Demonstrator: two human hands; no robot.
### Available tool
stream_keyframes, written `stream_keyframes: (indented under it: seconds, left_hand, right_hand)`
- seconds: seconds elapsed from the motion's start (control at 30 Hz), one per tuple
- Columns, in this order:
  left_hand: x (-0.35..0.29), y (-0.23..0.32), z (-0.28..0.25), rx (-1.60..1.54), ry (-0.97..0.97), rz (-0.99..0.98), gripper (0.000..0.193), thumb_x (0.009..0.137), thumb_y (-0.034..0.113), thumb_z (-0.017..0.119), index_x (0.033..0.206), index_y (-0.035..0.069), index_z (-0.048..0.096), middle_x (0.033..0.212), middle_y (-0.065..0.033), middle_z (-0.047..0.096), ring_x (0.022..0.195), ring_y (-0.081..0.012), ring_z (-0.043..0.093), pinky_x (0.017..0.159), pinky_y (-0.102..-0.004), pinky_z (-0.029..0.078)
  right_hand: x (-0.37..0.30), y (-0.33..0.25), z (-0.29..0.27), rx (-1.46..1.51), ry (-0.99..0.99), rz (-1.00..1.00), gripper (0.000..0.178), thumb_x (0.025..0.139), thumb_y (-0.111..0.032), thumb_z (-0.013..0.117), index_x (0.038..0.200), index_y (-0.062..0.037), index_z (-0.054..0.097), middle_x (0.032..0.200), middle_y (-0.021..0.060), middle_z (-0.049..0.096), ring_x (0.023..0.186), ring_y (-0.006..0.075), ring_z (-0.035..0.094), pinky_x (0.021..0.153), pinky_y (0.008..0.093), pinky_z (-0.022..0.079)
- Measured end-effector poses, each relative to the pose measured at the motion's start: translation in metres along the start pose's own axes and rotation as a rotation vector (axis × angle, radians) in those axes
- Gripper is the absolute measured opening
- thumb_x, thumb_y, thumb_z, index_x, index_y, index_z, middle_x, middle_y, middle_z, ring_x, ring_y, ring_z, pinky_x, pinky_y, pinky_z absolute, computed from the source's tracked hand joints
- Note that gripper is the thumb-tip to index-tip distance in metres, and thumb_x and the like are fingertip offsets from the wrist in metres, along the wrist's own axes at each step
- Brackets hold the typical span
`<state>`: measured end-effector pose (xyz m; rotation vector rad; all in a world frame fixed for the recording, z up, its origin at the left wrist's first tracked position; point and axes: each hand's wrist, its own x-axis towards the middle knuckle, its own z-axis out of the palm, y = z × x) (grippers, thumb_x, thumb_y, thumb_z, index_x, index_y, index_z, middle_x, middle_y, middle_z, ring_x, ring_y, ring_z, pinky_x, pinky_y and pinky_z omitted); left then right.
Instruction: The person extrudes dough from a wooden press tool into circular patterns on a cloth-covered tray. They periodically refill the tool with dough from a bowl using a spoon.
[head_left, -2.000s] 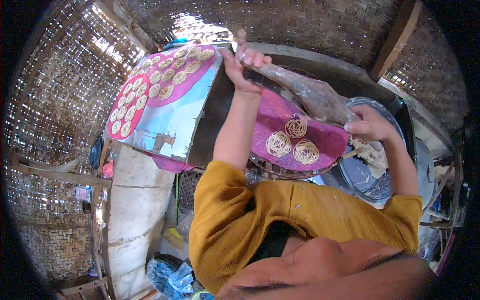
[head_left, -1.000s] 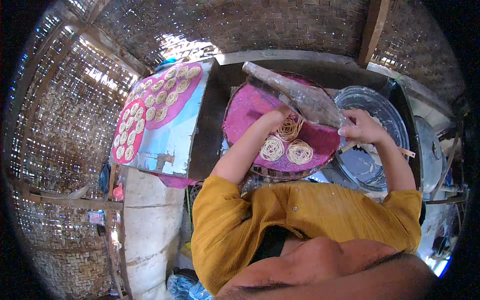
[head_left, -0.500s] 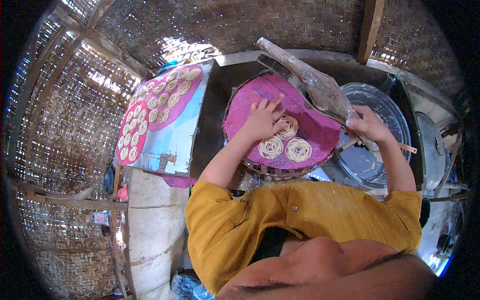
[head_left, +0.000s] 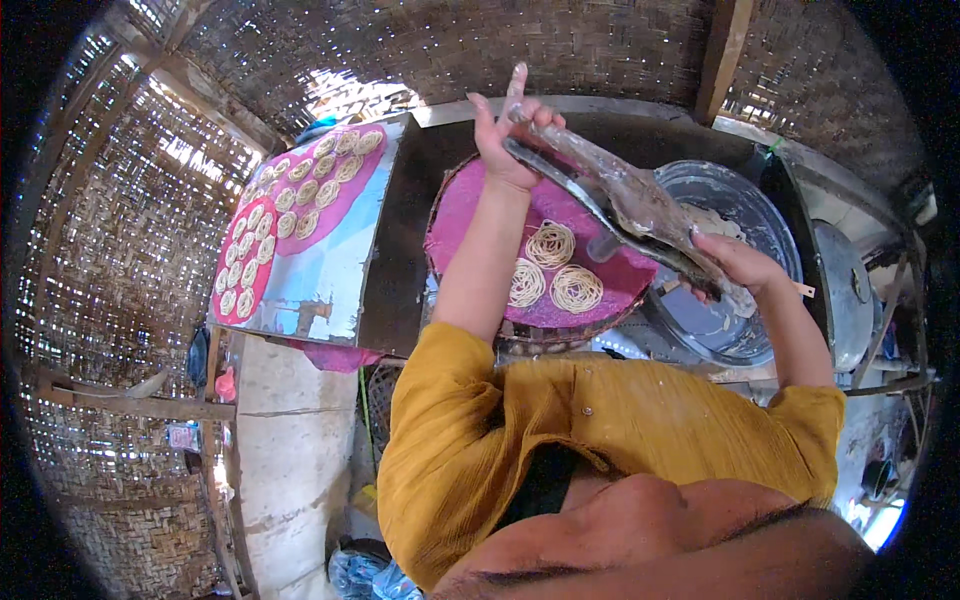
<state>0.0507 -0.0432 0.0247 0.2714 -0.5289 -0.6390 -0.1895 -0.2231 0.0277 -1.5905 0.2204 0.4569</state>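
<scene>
A long, dough-smeared dough press (head_left: 625,190) with two arms slants over a round tray (head_left: 480,230) covered with pink cloth. My left hand (head_left: 512,140) is at its far end, some fingers curled over the upper arm while the thumb and one finger stick out. The near end sits in the closed grip of my right hand (head_left: 738,262). Below the press a clear cylinder (head_left: 603,247) shows. Three coiled rounds of dough strands lie on the cloth: a back one (head_left: 550,245), a right one (head_left: 576,289) and a left one (head_left: 527,284) partly behind my forearm.
To the right stands a wide dark basin (head_left: 780,215) with dough and whitish residue inside. On the left, a pale blue board (head_left: 345,265) carries pink cloths with several dough coils (head_left: 298,195). A round metal lid (head_left: 842,290) is at the far right. Woven walls enclose the bench.
My left hand has left the dough coils and moved up and away to the far end of the press. My right hand still grips the near end. The view has shifted slightly.
</scene>
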Motion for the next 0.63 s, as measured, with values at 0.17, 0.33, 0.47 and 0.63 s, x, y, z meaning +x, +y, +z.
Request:
stream_keyframes:
  seconds: [0.17, 0.33, 0.47, 0.63]
  left_hand:
    - [0.001, -0.023, -0.044, -0.090, 0.008, 0.014, 0.067, 0.077, 0.060, 0.035, 0.124, 0.014, 0.033, 0.056, 0.0046, 0.042, 0.054, -0.0110, 0.044, 0.064, -0.0339, 0.042]
    - [-0.008, -0.024, -0.040, -0.071, 0.008, 0.030, 0.064, 0.077, 0.058, 0.039, 0.124, 0.015, 0.034, 0.053, 0.0069, 0.041, 0.051, -0.0083, 0.043, 0.061, -0.0306, 0.040]
    - [-0.009, -0.028, -0.030, -0.094, 0.021, 0.056, 0.062, 0.076, 0.058, 0.041, 0.121, 0.015, 0.037, 0.050, 0.0070, 0.041, 0.048, -0.0088, 0.043, 0.060, -0.0304, 0.040]
    - [0.002, 0.003, -0.025, -0.180, -0.176, 0.058, 0.061, 0.077, 0.059, 0.037, 0.121, 0.016, 0.038, 0.052, 0.0053, 0.046, 0.049, -0.0111, 0.044, 0.063, -0.0363, 0.042]
  right_hand:
    - [0.018, 0.012, -0.009, -0.207, 0.075, 0.068, 0.050, 0.085, -0.047, 0.033, 0.085, 0.0001, 0.052, 0.064, 0.0087, 0.055, 0.049, 0.0153, 0.053, 0.044, 0.0278, 0.045]
    - [0.006, 0.008, 0.001, -0.240, 0.109, 0.066, 0.049, 0.083, -0.047, 0.037, 0.077, -0.0009, 0.053, 0.058, 0.0068, 0.053, 0.046, 0.0135, 0.051, 0.041, 0.0264, 0.041]
    - [-0.011, -0.008, 0.001, -0.340, 0.209, 0.001, 0.048, 0.080, -0.047, 0.043, 0.074, -0.0013, 0.054, 0.053, 0.0048, 0.050, 0.043, 0.0125, 0.048, 0.039, 0.0258, 0.038]
    - [-0.002, -0.016, 0.005, -0.415, 0.255, -0.011, 0.047, 0.077, -0.049, 0.046, 0.090, -0.0035, 0.052, 0.057, 0.0054, 0.050, 0.044, 0.0137, 0.048, 0.040, 0.0248, 0.039]
